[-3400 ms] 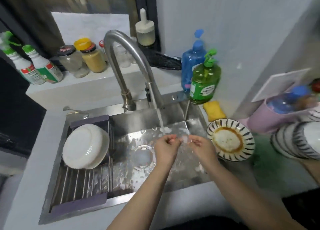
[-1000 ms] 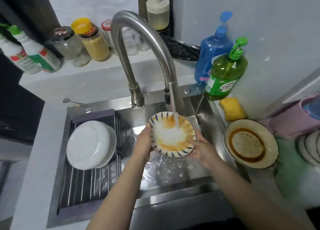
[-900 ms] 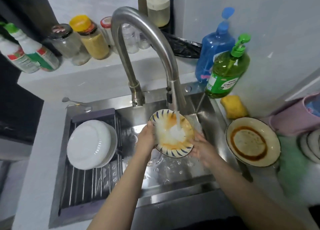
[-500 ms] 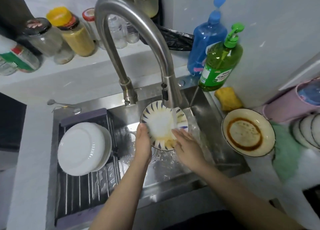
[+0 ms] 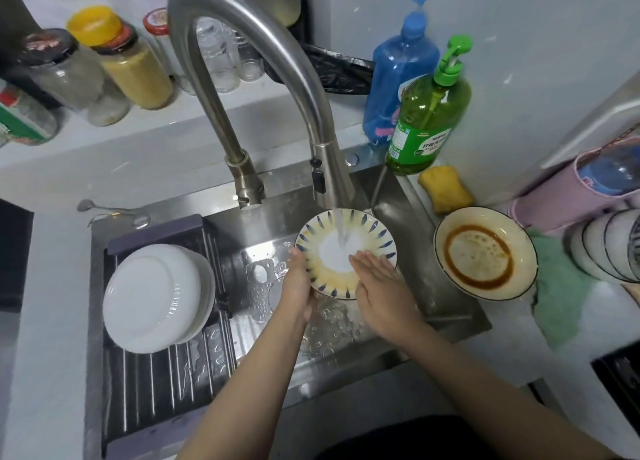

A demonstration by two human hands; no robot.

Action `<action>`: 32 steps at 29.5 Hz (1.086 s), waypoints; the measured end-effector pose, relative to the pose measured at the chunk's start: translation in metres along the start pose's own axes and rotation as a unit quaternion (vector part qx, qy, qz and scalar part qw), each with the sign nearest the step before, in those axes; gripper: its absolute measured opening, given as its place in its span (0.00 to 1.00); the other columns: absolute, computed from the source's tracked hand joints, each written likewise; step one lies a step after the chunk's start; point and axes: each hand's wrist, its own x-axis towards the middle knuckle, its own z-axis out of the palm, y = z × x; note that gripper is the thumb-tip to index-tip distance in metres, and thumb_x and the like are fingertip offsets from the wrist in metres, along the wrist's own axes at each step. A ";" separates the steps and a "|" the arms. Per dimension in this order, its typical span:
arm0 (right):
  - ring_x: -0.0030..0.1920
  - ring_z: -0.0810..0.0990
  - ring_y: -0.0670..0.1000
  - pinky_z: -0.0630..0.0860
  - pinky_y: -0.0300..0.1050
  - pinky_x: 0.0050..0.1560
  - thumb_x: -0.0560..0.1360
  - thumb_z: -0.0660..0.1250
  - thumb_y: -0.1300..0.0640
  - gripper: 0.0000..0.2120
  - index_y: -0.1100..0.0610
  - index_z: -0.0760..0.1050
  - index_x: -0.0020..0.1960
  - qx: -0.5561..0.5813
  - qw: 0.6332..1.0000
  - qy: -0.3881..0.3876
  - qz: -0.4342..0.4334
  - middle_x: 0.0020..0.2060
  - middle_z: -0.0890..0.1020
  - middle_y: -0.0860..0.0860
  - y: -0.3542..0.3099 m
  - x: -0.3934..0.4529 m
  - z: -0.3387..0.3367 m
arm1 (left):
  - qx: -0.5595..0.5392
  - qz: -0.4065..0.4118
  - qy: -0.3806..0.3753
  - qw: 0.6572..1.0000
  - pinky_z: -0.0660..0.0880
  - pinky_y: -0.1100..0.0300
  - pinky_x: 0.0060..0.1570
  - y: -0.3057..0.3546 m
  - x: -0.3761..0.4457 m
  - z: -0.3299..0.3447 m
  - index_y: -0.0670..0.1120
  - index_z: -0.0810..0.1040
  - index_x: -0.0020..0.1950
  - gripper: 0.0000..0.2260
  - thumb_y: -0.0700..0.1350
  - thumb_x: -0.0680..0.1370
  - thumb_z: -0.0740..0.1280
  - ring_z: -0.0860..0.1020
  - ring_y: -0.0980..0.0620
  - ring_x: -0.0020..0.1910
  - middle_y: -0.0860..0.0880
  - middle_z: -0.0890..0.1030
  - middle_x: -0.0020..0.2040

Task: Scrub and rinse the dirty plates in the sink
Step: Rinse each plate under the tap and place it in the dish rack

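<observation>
Striped plate (image 5: 346, 248) sits tilted under the running tap (image 5: 322, 169) over the sink (image 5: 401, 210), left hand (image 5: 298, 286) gripping its rim, right hand (image 5: 377, 279) flat with fingers spread on its face, a sauce-stained plate (image 5: 485, 253) just right of it.

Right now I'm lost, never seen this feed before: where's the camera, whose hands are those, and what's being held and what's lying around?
There is one view, from a camera worn on a person's head, looking down at a steel sink. No machine here, just two bare hands. The left hand grips the rim of a striped plate under the running faucet; the right hand rubs its face with flat fingers. White dishes sit on the drying rack. On the counter to the right lie a sauce-stained plate, a yellow sponge and a green soap bottle.
</observation>
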 end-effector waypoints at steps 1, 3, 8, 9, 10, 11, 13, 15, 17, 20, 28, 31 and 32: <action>0.77 0.50 0.48 0.35 0.38 0.72 0.79 0.40 0.50 0.28 0.57 0.55 0.77 -0.009 0.999 -0.031 0.013 0.76 0.57 0.51 -0.001 0.004 0.004 | 0.033 0.014 0.023 0.999 0.79 0.58 0.43 0.001 -0.002 0.002 0.49 0.76 0.58 0.21 0.59 0.83 0.48 0.81 0.52 0.51 0.48 0.82 0.54; 0.77 0.45 0.47 0.36 0.38 0.73 0.83 0.45 0.54 0.24 0.55 0.51 0.78 0.028 0.994 -0.104 0.031 0.77 0.51 0.49 -0.009 0.014 0.014 | 0.132 0.038 0.062 0.989 0.79 0.52 0.53 0.000 -0.007 0.005 0.48 0.76 0.62 0.27 0.65 0.80 0.49 0.80 0.48 0.56 0.46 0.81 0.58; 0.76 0.52 0.42 0.47 0.41 0.75 0.80 0.47 0.50 0.22 0.44 0.64 0.73 0.223 0.947 -0.232 -0.016 0.75 0.58 0.43 -0.017 0.005 0.023 | 0.245 0.103 0.160 0.951 0.71 0.44 0.64 0.005 -0.008 -0.008 0.41 0.74 0.65 0.25 0.58 0.83 0.51 0.75 0.41 0.63 0.41 0.78 0.61; 0.75 0.54 0.41 0.47 0.41 0.75 0.80 0.45 0.49 0.22 0.42 0.63 0.72 0.198 0.948 -0.247 -0.031 0.74 0.60 0.42 -0.008 -0.002 0.021 | 0.243 0.109 0.167 0.949 0.71 0.44 0.64 0.009 -0.008 -0.016 0.40 0.74 0.65 0.23 0.56 0.83 0.51 0.75 0.41 0.63 0.40 0.78 0.62; 0.75 0.54 0.41 0.45 0.40 0.74 0.82 0.43 0.49 0.22 0.42 0.63 0.72 0.141 0.956 -0.257 -0.027 0.74 0.61 0.41 0.005 -0.007 0.020 | 0.250 0.111 0.171 0.947 0.70 0.45 0.65 0.011 -0.008 -0.022 0.40 0.74 0.65 0.23 0.55 0.83 0.51 0.75 0.41 0.63 0.41 0.77 0.62; 0.76 0.54 0.43 0.43 0.38 0.74 0.82 0.39 0.47 0.23 0.43 0.62 0.74 0.067 0.966 -0.248 -0.016 0.74 0.61 0.42 0.017 -0.007 0.020 | 0.270 0.109 0.164 0.942 0.69 0.45 0.66 0.012 -0.009 -0.026 0.40 0.73 0.66 0.23 0.55 0.83 0.52 0.74 0.42 0.63 0.41 0.77 0.63; 0.77 0.50 0.48 0.38 0.42 0.74 0.76 0.28 0.38 0.37 0.49 0.58 0.76 -0.038 0.978 -0.207 0.009 0.76 0.57 0.46 0.025 0.007 0.020 | 0.284 0.090 0.132 0.945 0.69 0.45 0.66 0.007 -0.009 -0.023 0.41 0.74 0.67 0.25 0.57 0.83 0.52 0.74 0.41 0.64 0.41 0.77 0.64; 0.77 0.41 0.47 0.34 0.41 0.73 0.79 0.32 0.39 0.31 0.49 0.49 0.78 0.011 0.981 -0.193 -0.008 0.76 0.48 0.43 0.001 0.023 0.025 | 0.279 0.073 0.112 0.951 0.71 0.43 0.65 -0.003 -0.010 -0.016 0.41 0.77 0.61 0.25 0.59 0.82 0.52 0.76 0.39 0.62 0.37 0.78 0.62; 0.74 0.37 0.41 0.33 0.37 0.72 0.83 0.41 0.48 0.23 0.49 0.46 0.78 0.089 0.964 -0.236 -0.086 0.72 0.46 0.37 -0.023 0.023 0.024 | 0.249 0.069 0.114 0.959 0.73 0.45 0.63 -0.006 -0.007 -0.014 0.43 0.78 0.54 0.22 0.58 0.82 0.53 0.79 0.41 0.58 0.38 0.81 0.57; 0.73 0.37 0.37 0.36 0.37 0.73 0.80 0.38 0.42 0.25 0.44 0.46 0.76 0.050 0.950 -0.272 -0.143 0.72 0.44 0.36 -0.001 0.006 0.013 | 0.210 0.040 0.123 0.969 0.77 0.48 0.55 0.001 -0.007 -0.020 0.40 0.77 0.59 0.23 0.56 0.83 0.52 0.80 0.39 0.54 0.38 0.81 0.56; 0.75 0.39 0.45 0.38 0.48 0.75 0.83 0.43 0.45 0.26 0.47 0.40 0.78 0.036 0.962 -0.270 -0.037 0.74 0.37 0.42 -0.013 0.052 0.034 | 0.265 -0.005 0.076 0.961 0.72 0.57 0.30 -0.008 -0.011 -0.021 0.41 0.76 0.59 0.27 0.60 0.83 0.48 0.79 0.45 0.36 0.39 0.83 0.45; 0.76 0.42 0.44 0.39 0.46 0.76 0.84 0.45 0.48 0.23 0.48 0.47 0.78 0.032 0.956 -0.273 -0.101 0.76 0.46 0.43 -0.011 0.045 0.032 | 0.239 -0.022 0.070 0.968 0.71 0.57 0.33 0.001 -0.007 -0.027 0.43 0.78 0.46 0.27 0.61 0.82 0.49 0.76 0.47 0.34 0.45 0.81 0.33; 0.77 0.43 0.45 0.38 0.46 0.76 0.84 0.45 0.48 0.23 0.48 0.47 0.78 0.013 0.964 -0.252 -0.088 0.77 0.48 0.45 -0.010 0.045 0.032 | 0.244 -0.022 0.063 0.968 0.71 0.58 0.33 0.001 -0.006 -0.027 0.44 0.78 0.46 0.26 0.61 0.82 0.49 0.76 0.48 0.34 0.46 0.80 0.34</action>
